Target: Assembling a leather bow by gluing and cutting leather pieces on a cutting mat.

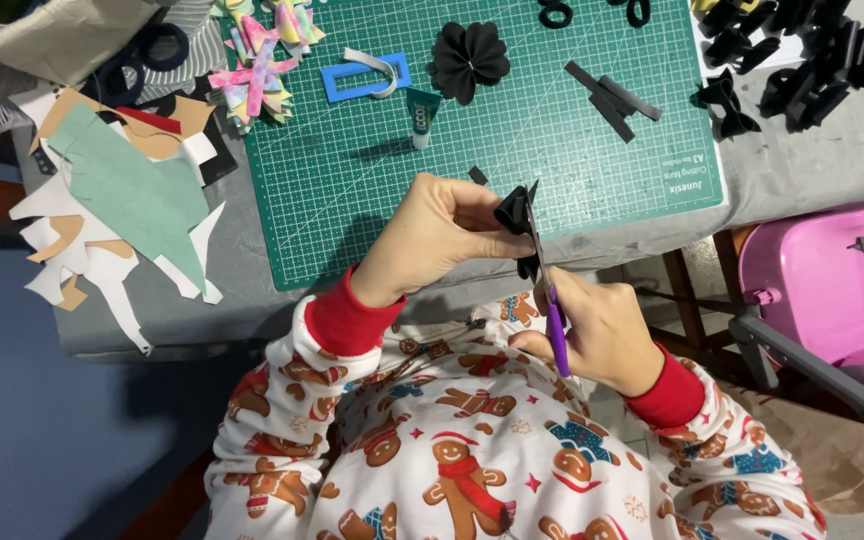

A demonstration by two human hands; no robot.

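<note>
My left hand pinches a small folded black paper piece just in front of the green cutting mat's near edge. My right hand grips purple-handled scissors, whose blades point up and meet the black piece. Both hands hover over my lap, in sleeves with red cuffs and a gingerbread print.
On the mat lie a black pleated paper rosette, a glue tube, a blue rectangular frame, black paper strips and colourful bows. Paper scraps pile at left, black paper bows at top right. A pink plastic seat stands at right.
</note>
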